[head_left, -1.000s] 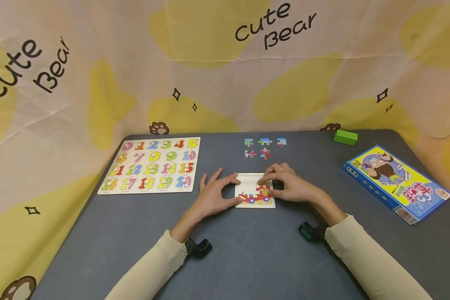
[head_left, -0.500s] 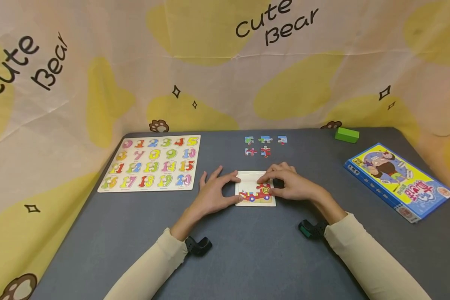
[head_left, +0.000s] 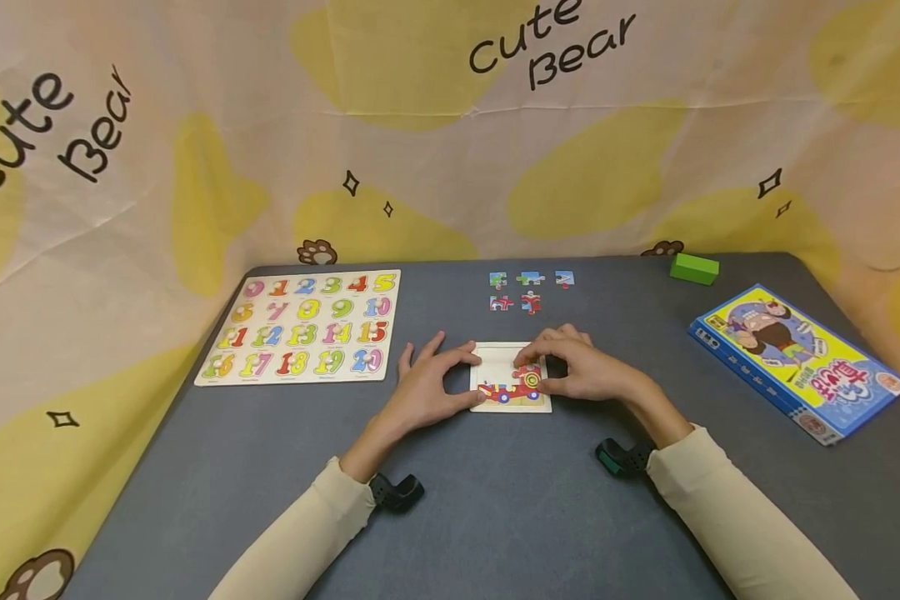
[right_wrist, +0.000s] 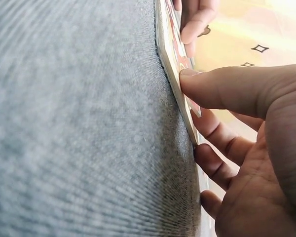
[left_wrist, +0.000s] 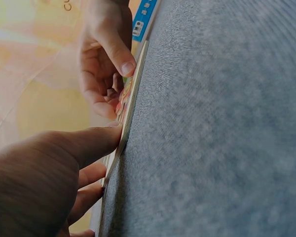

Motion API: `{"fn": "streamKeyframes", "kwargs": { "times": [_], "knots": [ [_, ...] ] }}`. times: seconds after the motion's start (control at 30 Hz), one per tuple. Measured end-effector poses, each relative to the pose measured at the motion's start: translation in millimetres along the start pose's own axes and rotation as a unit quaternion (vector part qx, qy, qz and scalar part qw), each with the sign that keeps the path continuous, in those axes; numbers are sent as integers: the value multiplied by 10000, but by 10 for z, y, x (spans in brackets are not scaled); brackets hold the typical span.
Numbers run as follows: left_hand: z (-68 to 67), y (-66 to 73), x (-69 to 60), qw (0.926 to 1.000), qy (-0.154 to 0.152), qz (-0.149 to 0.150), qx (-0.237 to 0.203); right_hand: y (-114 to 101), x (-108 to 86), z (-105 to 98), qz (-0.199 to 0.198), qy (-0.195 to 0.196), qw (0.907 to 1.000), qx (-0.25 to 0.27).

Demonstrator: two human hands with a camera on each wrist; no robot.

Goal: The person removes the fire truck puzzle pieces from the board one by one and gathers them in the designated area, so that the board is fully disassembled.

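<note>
In the head view a small white-framed jigsaw tray [head_left: 500, 352] lies mid-table. Joined pieces showing a red vehicle [head_left: 504, 395] fill its lower part; the upper part is bare. My left hand [head_left: 423, 390] rests spread thumb and index tips on the tray's left rim. With thumb and index finger my right hand [head_left: 587, 369] pinches a red puzzle piece [head_left: 524, 374] at the tray's right side. That piece [right_wrist: 195, 107] stands tilted over the tray in the right wrist view, partly hidden by the fingers. Behind the tray several loose puzzle pieces [head_left: 530, 303] sit in two rows.
A number board [head_left: 307, 329] lies at the left. On the right are a blue and yellow box [head_left: 798, 362] and a green block [head_left: 693, 269]. The grey table [head_left: 495, 508] ends at a patterned cloth [head_left: 435, 150] at the back.
The head view has tilted slightly, shifting the scene up. Both hands stay at the tray, and the red piece remains between the right fingers with barely any movement.
</note>
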State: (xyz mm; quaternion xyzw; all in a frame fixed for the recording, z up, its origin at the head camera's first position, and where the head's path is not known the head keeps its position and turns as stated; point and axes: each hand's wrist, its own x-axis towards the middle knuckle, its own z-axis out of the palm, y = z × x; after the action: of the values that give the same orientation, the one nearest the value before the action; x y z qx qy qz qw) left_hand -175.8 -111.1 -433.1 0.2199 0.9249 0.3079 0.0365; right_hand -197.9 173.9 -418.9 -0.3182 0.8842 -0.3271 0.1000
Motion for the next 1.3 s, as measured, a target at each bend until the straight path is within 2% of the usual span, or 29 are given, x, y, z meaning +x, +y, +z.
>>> {"fn": "streamKeyframes", "kwargs": {
  "times": [0.43, 0.7, 1.03, 1.3],
  "knots": [
    [-29, -1, 1, 10000, -38, -34, 25, 4, 24, -39, -197, -35, 9997, -133],
    [-19, -9, 2, 10000, 0, -7, 12, -4, 33, -49, -90, -99, 9998, -136],
    [-3, -15, 6, 10000, -9, 0, -20, 98, 18, -63, -120, 180, 9992, 328],
    [4, -4, 0, 9999, -26, 4, -99, 250, -4, -129, 43, 444, 9986, 282]
  ]
}}
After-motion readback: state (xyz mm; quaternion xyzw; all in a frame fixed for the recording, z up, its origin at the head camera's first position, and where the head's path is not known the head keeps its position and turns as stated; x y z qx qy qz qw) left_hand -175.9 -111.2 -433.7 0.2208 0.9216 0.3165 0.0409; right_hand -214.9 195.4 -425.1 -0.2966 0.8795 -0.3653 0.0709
